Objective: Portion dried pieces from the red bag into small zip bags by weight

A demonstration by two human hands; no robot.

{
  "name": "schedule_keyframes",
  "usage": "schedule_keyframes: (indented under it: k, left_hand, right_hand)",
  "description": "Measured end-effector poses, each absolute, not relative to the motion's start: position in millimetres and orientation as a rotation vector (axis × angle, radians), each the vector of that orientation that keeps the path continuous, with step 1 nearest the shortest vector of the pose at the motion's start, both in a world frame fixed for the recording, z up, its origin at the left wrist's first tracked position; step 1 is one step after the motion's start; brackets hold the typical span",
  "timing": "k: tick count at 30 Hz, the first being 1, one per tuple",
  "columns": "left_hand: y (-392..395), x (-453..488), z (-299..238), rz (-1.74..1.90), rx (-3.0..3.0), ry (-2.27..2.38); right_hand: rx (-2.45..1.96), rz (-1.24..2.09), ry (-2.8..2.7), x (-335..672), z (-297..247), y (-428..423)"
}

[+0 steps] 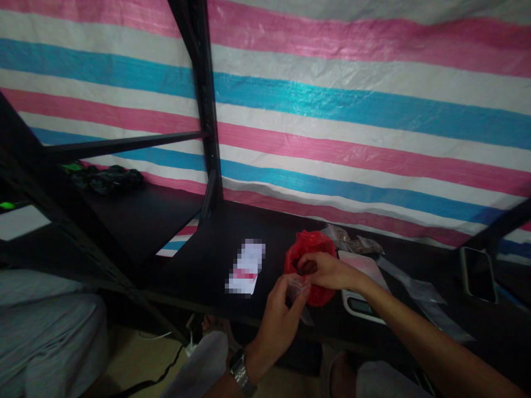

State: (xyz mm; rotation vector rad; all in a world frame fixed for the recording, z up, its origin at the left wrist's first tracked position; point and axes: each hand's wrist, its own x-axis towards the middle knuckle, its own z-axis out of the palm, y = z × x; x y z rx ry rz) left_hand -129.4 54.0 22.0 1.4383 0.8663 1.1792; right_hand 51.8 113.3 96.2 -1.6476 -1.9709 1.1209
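Note:
My left hand point(282, 309) pinches a small clear plastic bag point(301, 290) by its top edge, just in front of a red plastic bag point(309, 249) on the black table point(207, 260). My right hand point(323, 270) reaches into the red bag's mouth with the fingers curled; what they hold is hidden. A metal watch sits on my left wrist.
A white digital scale point(360, 276) lies right of the red bag, with small filled clear bags point(352, 240) behind it and empty clear bags point(415, 287) beside it. A phone point(479, 273) lies far right. A blurred white card point(246, 266) lies left. Black shelf posts point(201, 110) stand against the striped tarp.

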Motion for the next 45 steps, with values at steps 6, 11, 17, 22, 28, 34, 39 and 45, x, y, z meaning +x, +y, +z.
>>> schedule_keyframes:
  k: [6,11,17,22,28,34,39,45]
  left_hand:
    - [62,-137,22,1.329,1.521,1.037]
    - [67,-137,26,1.449,1.676,1.168]
    - [73,-124,30,1.517,1.708,1.133]
    - [76,-114,38,1.534,1.787,1.214]
    - [81,-108,40,1.471,1.741,1.261]
    - [82,-107,38,1.405,1.684,1.213]
    - [84,-105,36,1.409,1.614,1.133]
    - [88,-104,38,1.435,1.522,1.084]
  right_hand:
    - [-1.581,1.352,-1.672,70,105,103]
    - [-1.54,1.484,-1.486,78,117,91]
    - [-1.546,1.622,-1.219,77,128,78]
    - [-1.515,1.618,-1.218,79,137,67]
    - [-1.404,1.529,-1.241,71,156,55]
    - [-1.419,1.071,-1.613,41,149,55]
    - [-1.48,0.447,-2.056,24,147,49]
    - [-1.514,0.195,-2.247,21,145,44]
